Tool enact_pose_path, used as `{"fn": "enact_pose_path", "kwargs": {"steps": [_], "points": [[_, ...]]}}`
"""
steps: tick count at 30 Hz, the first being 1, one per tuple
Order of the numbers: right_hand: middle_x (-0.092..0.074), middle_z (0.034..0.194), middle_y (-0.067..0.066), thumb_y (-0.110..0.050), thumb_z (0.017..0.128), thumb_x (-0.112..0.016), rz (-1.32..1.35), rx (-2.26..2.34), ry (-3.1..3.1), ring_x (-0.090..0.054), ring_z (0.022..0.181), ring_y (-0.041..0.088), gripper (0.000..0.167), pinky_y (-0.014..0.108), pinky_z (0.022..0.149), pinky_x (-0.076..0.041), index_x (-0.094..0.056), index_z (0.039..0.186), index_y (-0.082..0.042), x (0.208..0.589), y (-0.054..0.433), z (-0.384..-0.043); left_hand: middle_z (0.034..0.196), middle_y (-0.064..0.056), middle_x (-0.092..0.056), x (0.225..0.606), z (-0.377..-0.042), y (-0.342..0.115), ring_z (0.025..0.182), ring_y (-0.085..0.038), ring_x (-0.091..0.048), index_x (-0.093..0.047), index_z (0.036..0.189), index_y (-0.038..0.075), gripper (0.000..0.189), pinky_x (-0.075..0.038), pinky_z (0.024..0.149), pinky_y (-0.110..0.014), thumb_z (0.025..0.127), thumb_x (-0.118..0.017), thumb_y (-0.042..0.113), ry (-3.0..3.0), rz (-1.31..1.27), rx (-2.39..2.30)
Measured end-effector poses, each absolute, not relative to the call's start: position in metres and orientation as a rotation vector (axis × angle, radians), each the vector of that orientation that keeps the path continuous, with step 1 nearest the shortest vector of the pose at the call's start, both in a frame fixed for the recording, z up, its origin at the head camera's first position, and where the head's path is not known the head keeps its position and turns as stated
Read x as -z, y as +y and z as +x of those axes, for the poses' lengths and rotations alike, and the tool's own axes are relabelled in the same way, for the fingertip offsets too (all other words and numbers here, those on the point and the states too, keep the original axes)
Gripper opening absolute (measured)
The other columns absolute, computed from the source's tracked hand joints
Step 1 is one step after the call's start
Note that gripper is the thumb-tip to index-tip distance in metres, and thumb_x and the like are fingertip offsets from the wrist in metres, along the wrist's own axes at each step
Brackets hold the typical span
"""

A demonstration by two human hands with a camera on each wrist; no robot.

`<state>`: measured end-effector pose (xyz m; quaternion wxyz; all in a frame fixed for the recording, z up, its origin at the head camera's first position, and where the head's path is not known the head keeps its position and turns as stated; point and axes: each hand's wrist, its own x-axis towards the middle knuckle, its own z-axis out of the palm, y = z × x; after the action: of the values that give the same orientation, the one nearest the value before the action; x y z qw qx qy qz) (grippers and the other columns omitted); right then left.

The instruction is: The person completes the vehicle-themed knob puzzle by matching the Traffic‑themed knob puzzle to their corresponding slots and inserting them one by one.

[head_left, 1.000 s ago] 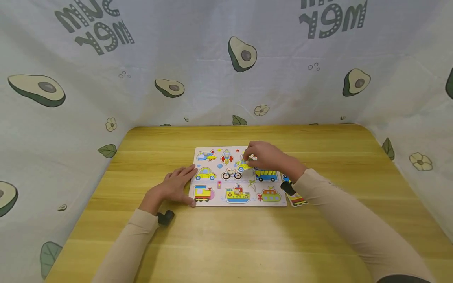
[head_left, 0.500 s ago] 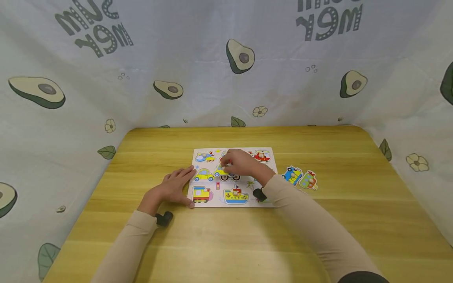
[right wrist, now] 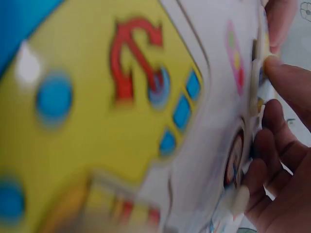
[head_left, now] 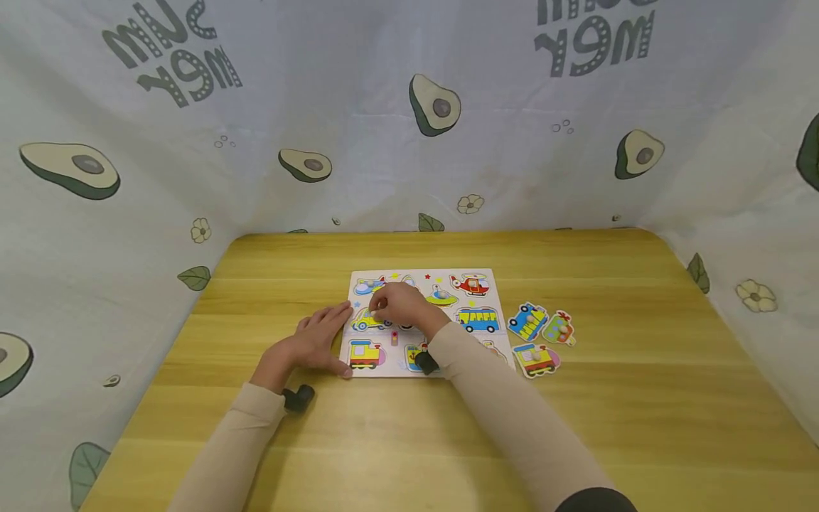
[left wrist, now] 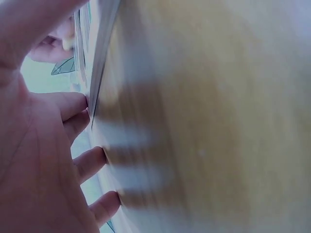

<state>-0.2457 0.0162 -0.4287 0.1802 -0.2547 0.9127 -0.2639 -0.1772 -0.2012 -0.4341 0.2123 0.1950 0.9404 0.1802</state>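
Note:
A white puzzle board (head_left: 394,364) with printed vehicles lies flat on the table. At its left edge my left hand (head_left: 311,345) rests with spread fingers, the fingertips touching the edge. My right hand (head_left: 403,306) reaches over the board's left part and pinches a yellow car puzzle piece (head_left: 362,322) between thumb and fingers. The piece is over the yellow car printed in the left column; whether it lies inside the outline is hidden by the hand. In the right wrist view, a yellow ship piece (right wrist: 97,121) with a red anchor fills the near side.
Right of the board lie three loose pieces: a blue bus (head_left: 528,321), a submarine (head_left: 559,329) and a train (head_left: 536,360). A helicopter (head_left: 472,284) and a flying saucer (head_left: 441,296) sit on the board. A patterned cloth (head_left: 358,206) hangs behind the wooden table (head_left: 397,441).
My right hand has carried the car piece from the board's upper right leftward to the left column. The left hand has stayed at the board's edge.

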Motion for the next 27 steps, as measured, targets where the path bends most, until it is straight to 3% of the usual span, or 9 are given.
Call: {"fn": "enact_pose_path", "kwargs": {"steps": [11, 20, 27], "points": [[-0.073, 0.106, -0.003, -0.021, 0.091, -0.07, -0.518, 0.757, 2.615, -0.057, 0.083, 0.013, 0.009, 0.026, 0.073, -0.046, -0.078, 0.096, -0.02, 0.435, 0.0, -0.242, 0.168, -0.01, -0.014, 0.435, -0.177, -0.205, 0.152, -0.042, -0.015, -0.018, 0.159, 0.007, 0.12, -0.017, 0.116, -0.069, 0.07, -0.085, 0.052, 2.619, 0.526, -0.484], [-0.073, 0.095, -0.001, -0.019, 0.091, -0.07, -0.504, 0.834, 2.56, -0.054, 0.073, 0.012, 0.011, 0.023, 0.065, -0.042, -0.079, 0.098, -0.02, 0.433, 0.0, -0.242, 0.168, -0.011, -0.014, 0.438, -0.177, -0.206, 0.151, -0.044, -0.016, -0.019, 0.159, 0.007, 0.119, -0.017, 0.114, -0.07, 0.07, -0.084, 0.055, 2.621, 0.526, -0.469], [-0.071, 0.097, 0.0, -0.019, 0.09, -0.072, -0.469, 0.953, 2.525, -0.054, 0.075, 0.011, 0.01, 0.022, 0.065, -0.043, -0.079, 0.098, -0.02, 0.44, 0.011, -0.245, 0.168, -0.01, -0.014, 0.44, -0.18, -0.203, 0.151, -0.044, -0.016, -0.019, 0.159, 0.008, 0.119, -0.018, 0.114, -0.071, 0.071, -0.083, 0.056, 2.626, 0.566, -0.463]]}}
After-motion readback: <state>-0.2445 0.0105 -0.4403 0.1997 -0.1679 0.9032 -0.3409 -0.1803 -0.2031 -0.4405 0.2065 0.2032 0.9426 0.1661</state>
